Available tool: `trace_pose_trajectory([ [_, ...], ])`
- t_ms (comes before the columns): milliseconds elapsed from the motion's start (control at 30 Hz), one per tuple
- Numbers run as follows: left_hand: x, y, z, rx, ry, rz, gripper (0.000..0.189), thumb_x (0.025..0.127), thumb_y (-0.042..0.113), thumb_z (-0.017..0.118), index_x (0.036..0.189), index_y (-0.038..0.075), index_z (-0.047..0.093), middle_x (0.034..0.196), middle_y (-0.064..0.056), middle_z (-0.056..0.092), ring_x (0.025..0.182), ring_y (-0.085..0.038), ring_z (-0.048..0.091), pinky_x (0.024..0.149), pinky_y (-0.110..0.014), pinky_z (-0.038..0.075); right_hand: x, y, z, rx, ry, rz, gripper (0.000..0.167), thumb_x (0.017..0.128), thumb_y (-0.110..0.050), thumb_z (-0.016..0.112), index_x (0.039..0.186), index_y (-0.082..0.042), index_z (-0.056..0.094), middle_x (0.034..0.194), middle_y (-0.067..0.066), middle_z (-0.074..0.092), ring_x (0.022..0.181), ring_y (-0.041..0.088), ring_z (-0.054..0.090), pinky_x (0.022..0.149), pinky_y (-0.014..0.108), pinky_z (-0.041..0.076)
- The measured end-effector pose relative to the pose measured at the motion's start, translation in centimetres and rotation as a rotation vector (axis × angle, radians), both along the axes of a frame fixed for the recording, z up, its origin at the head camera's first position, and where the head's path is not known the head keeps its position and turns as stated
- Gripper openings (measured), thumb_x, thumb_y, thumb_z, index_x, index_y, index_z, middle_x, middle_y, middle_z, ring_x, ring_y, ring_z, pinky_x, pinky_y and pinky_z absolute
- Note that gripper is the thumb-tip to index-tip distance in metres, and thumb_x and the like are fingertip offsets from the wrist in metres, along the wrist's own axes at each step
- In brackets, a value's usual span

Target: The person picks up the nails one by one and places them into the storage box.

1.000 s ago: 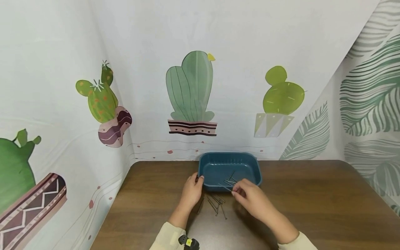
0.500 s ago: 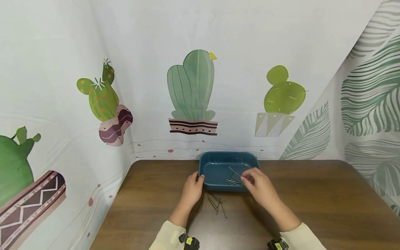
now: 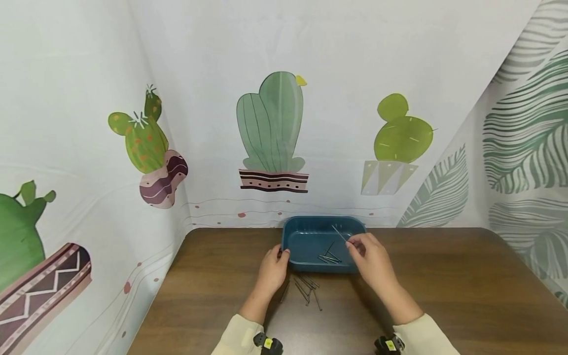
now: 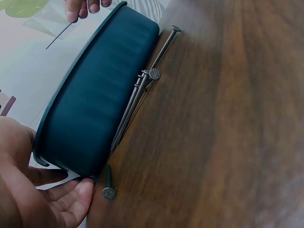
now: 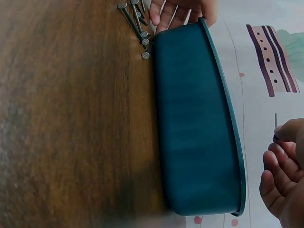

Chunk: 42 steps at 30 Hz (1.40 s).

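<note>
My left hand (image 3: 271, 268) grips the left end of a dark teal plastic tray (image 3: 306, 241), thumb at the rim and fingers against the end wall. Over the tray's right side, my right hand (image 3: 372, 261) pinches a long thin nail (image 3: 339, 232) between thumb and fingers, its free end slanting up and to the left. In the right wrist view this nail (image 5: 276, 121) stands out past the fingertips, beyond the rim. A few nails (image 3: 329, 258) lie inside the tray near the front. Several loose nails (image 3: 307, 290) rest on the table before it, heads visible in the left wrist view.
The brown wooden table (image 3: 443, 281) carries the tray at its back edge. Behind it hangs a white cloth (image 3: 337, 123) printed with cacti and leaves. One nail (image 4: 109, 183) lies apart, close to my left fingertips.
My right hand has moved from the tray's front edge back and to the right with the nail, which now points higher. My left hand stays on the tray.
</note>
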<state>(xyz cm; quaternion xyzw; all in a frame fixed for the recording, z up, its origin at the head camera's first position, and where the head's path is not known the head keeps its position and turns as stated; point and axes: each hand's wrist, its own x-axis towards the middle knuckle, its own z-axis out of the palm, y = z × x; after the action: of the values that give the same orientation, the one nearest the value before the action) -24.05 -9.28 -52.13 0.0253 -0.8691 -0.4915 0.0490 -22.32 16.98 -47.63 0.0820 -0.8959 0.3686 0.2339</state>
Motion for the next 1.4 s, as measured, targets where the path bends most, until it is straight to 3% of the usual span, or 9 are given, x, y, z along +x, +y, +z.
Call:
trace_pose_trajectory([
  [267,0.1,0.0,0.1,-0.001,0.0,-0.002,0.046,0.104,0.031,0.05,0.136,-0.002,0.059,0.123,-0.019,0.065,0.115,-0.034,0.062,0.1,-0.053,0.049,0.0,0.0,-0.1,-0.024,0.017,-0.043,0.01,0.09,-0.012,0.075,0.095,-0.005,0.071,0.086,0.005,0.062,0.077,0.016,0.057,0.066,0.026,0.049],
  [567,0.0,0.2,0.1,0.0,-0.016,-0.015,0.047,0.104,0.031,0.049,0.137,-0.002,0.058,0.121,-0.018,0.064,0.113,-0.032,0.062,0.099,-0.052,0.05,0.2,0.1,-0.7,-0.006,-0.004,-0.055,0.045,0.087,-0.02,0.079,0.126,-0.003,0.064,0.112,0.015,0.062,0.099,0.031,0.061,0.081,0.047,0.051],
  [867,0.0,0.2,0.1,0.001,-0.01,-0.011,0.046,0.103,0.03,0.05,0.135,-0.002,0.059,0.119,-0.018,0.065,0.111,-0.032,0.062,0.098,-0.052,0.05,0.6,-0.1,-1.1,-0.03,-0.033,-0.042,0.043,0.089,-0.02,0.077,0.126,-0.004,0.065,0.117,0.015,0.062,0.104,0.03,0.062,0.085,0.05,0.052],
  [1400,-0.1,0.0,-0.1,-0.022,-0.006,0.005,0.046,0.103,0.031,0.05,0.134,-0.002,0.06,0.121,-0.019,0.066,0.115,-0.034,0.062,0.1,-0.053,0.049,0.6,0.7,-1.2,-0.031,0.011,-0.037,0.038,0.089,-0.014,0.076,0.123,-0.001,0.066,0.114,0.016,0.062,0.102,0.033,0.062,0.085,0.05,0.051],
])
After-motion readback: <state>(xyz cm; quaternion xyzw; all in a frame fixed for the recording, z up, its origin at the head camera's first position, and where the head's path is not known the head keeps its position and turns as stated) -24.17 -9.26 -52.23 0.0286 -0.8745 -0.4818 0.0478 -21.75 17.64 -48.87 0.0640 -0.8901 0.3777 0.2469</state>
